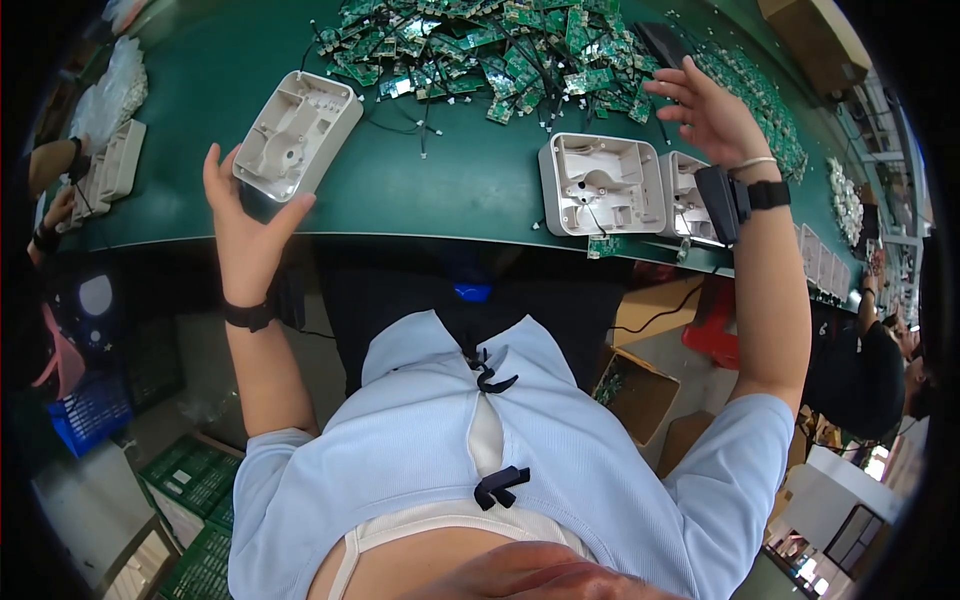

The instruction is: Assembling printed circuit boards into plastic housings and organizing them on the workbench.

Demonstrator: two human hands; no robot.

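Note:
My left hand (250, 235) is around the near end of a white plastic housing (285, 160), with the thumb at its lower corner and the fingers along its left side. The housing lies at a slant, its ribbed, compartmented inside facing up. My right hand (708, 115) is raised at the right edge of the circuit board pile, fingers spread and nothing visible in them. Between my hands, a second white housing (603, 190) rests at the table's front edge, with a black wire inside. A third housing (690, 195) stands beside it, partly hidden by my right wrist.
Green circuit boards (500, 50) with black wires are heaped at the far middle of the green table (440, 200). More boards (750, 100) spread at the far right. A small board (603, 246) overhangs the front edge. Other people's arms show at both sides.

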